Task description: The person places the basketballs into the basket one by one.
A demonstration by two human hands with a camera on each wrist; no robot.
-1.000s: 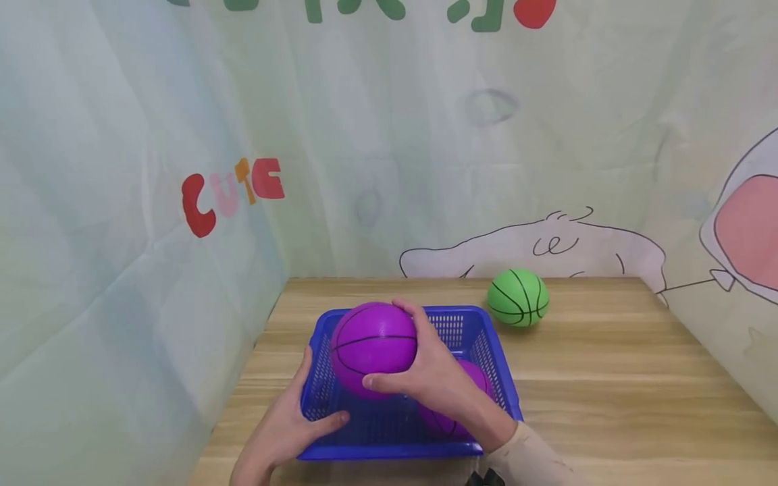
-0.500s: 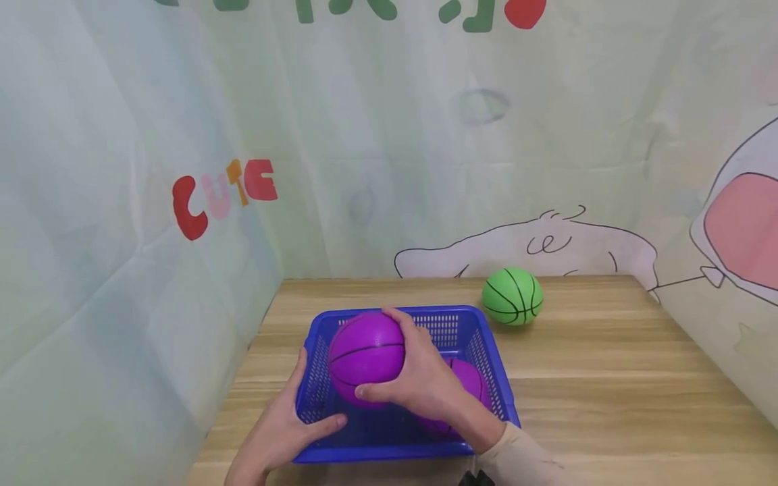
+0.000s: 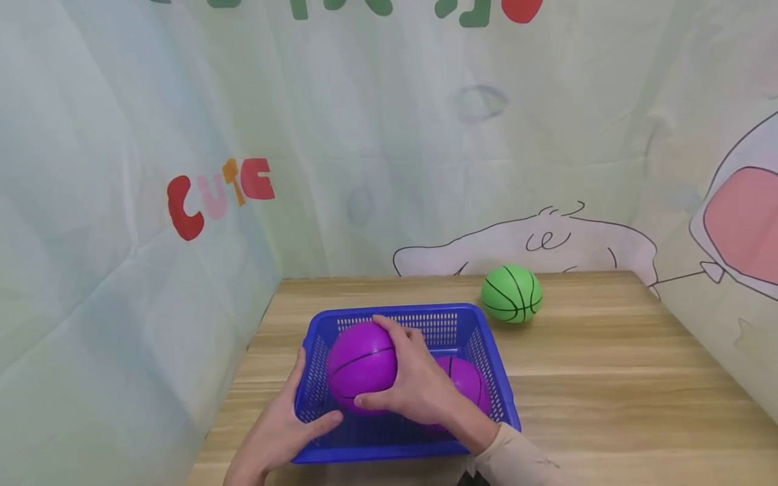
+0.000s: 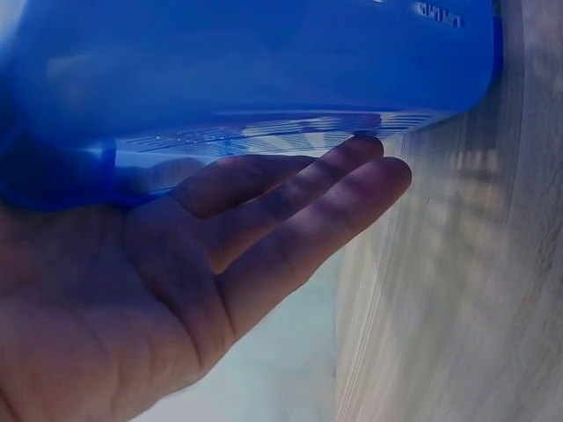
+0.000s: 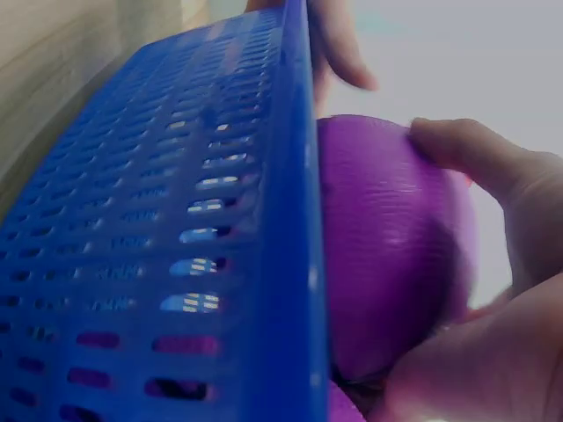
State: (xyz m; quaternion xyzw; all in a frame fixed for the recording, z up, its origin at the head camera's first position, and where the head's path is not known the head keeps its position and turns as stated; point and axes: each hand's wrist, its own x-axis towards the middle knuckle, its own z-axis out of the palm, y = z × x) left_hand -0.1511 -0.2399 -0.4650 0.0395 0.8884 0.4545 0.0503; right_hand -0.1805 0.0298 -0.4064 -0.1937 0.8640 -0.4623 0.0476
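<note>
My right hand (image 3: 419, 378) grips a purple toy basketball (image 3: 358, 368) from its right side, thumb in front and fingers over the top. The ball is inside the left half of a blue plastic basket (image 3: 401, 453); whether it touches the bottom is hidden. Behind my right wrist, a second purple basketball (image 3: 471, 385) sits in the right half, partly covered. At the basket's front left corner, my left hand (image 3: 279, 418) straddles the rim, thumb spread over the inside. In the left wrist view its fingers (image 4: 299, 229) stretch nearly straight along the basket's outer wall.
A green toy basketball (image 3: 512, 293) stands on the wooden table (image 3: 608, 378) behind the basket's right back corner. Printed cloth walls (image 3: 340, 169) border the table at the back, left and right.
My right hand has lowered the purple basketball deeper into the basket and slightly toward me. The left hand keeps its place at the basket's corner. The head view has shifted slightly.
</note>
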